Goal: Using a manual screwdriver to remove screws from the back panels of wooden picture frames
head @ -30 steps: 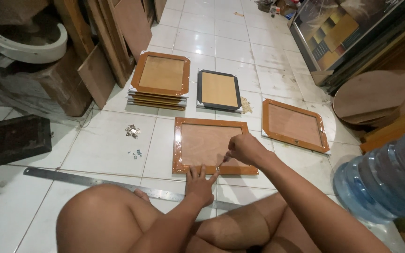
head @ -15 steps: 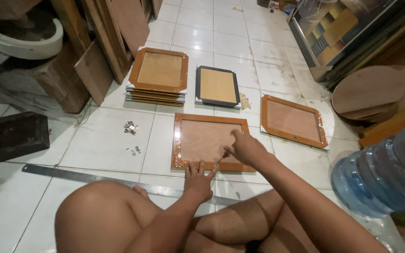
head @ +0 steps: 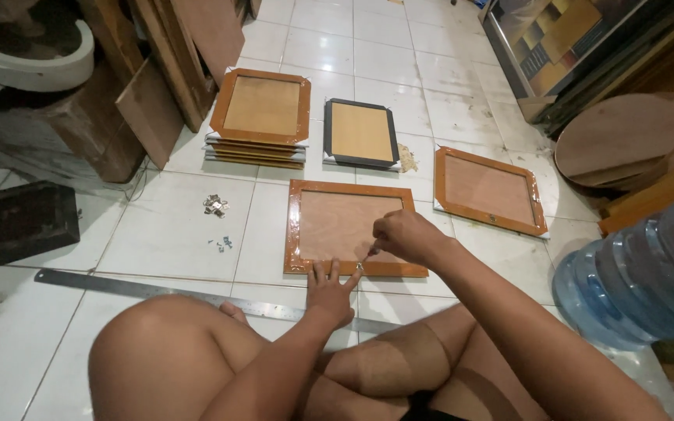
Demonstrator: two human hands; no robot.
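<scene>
The orange-brown wooden picture frame (head: 350, 228) lies face-down on the white tiled floor (head: 173, 226). The left hand (head: 331, 290) presses flat, fingers spread, on its near rail to steady it — the right hand (head: 399, 236), its grip pinched closed on a small metal tool (head: 367, 253), works beside those fingers.

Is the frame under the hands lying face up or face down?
Face down: the frame lies flat on the floor tiles, its plain brown backing board showing.

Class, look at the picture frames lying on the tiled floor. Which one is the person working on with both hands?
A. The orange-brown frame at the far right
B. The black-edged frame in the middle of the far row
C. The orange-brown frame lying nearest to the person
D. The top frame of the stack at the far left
C: the left hand presses on the near edge of the nearest orange-brown frame, and the right hand holds a small tool to it; the other frames lie untouched.
</scene>
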